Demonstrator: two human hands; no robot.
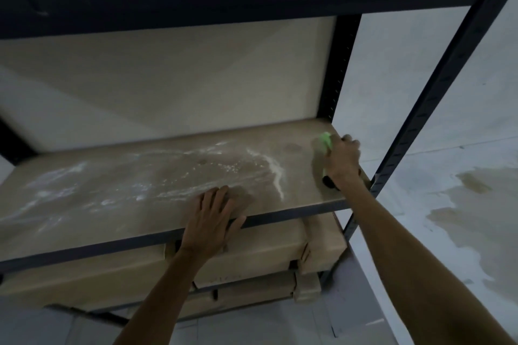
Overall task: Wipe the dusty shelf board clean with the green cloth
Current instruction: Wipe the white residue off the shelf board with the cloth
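Wiping looks barely begun: the right hand [343, 161] grips the green cloth [325, 141] at the far right corner of the shelf board [297, 179], the left hand [211, 218] lies flat on its front edge, and the next stroke should sweep leftward through the white dust [276, 173].

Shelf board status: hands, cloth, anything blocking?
Right hand grips green cloth at right end. Left hand flat on front edge. Dust streaks cover shelf board; nothing blocking.

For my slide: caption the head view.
Right hand holds green cloth on the dusty shelf board; left hand rests flat.
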